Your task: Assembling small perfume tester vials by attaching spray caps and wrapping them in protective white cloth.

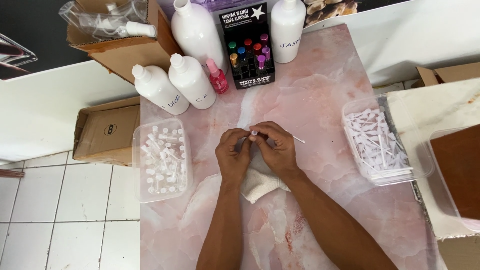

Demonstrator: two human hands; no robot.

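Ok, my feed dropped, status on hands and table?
Left hand and right hand pinch a small sprayer piece together. White cloth under wrists. Nothing in between.

I pinch a tiny clear vial (254, 134) (white-capped, lying sideways) above the folded white cloth (258, 182); a thin white dip tube (298, 139) rests beside it on the pink tabletop (310, 90).

Both hands meet at the centre of the pink marbled tabletop (310, 100). The left hand (233, 152) and right hand (276, 149) pinch a small clear vial with a white sprayer top and thin dip tube (255, 133) between their fingertips, above a folded white cloth (257, 182). At nine o'clock sits a clear plastic tub of vials (161, 160); at three o'clock, a clear tub of white sprayer tops (382, 142). At twelve o'clock stand four white plastic bottles (192, 82).
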